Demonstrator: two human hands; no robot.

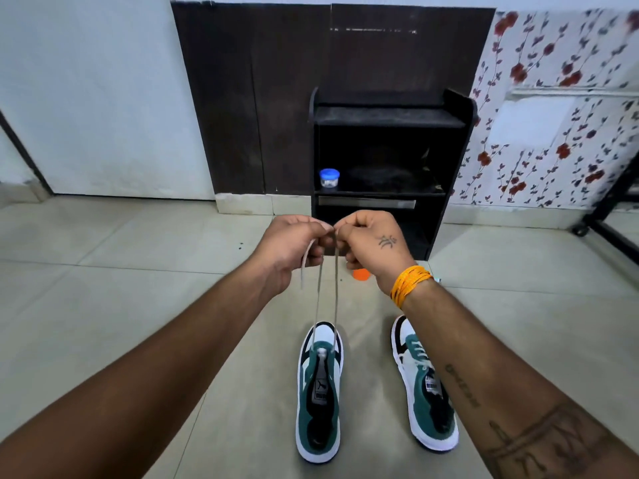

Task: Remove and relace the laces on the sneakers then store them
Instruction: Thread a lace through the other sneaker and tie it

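Observation:
Two green, white and black sneakers stand on the tiled floor, toes pointing away. The left sneaker (320, 392) has its lace (335, 288) threaded only through the eyelets nearest the toe. Both lace ends rise straight up to my hands. My left hand (290, 250) pinches one end, whose tip hangs loose below the fist. My right hand (371, 245) pinches the other end, with the fists almost touching. The right sneaker (423, 385) is still laced and partly hidden by my right forearm.
A black shoe rack (390, 115) stands against the dark wall panel straight ahead, with a small blue-lidded jar (329, 178) on its shelf. A small orange object (361, 274) lies on the floor below my right hand. A black metal frame (608, 219) sits at right.

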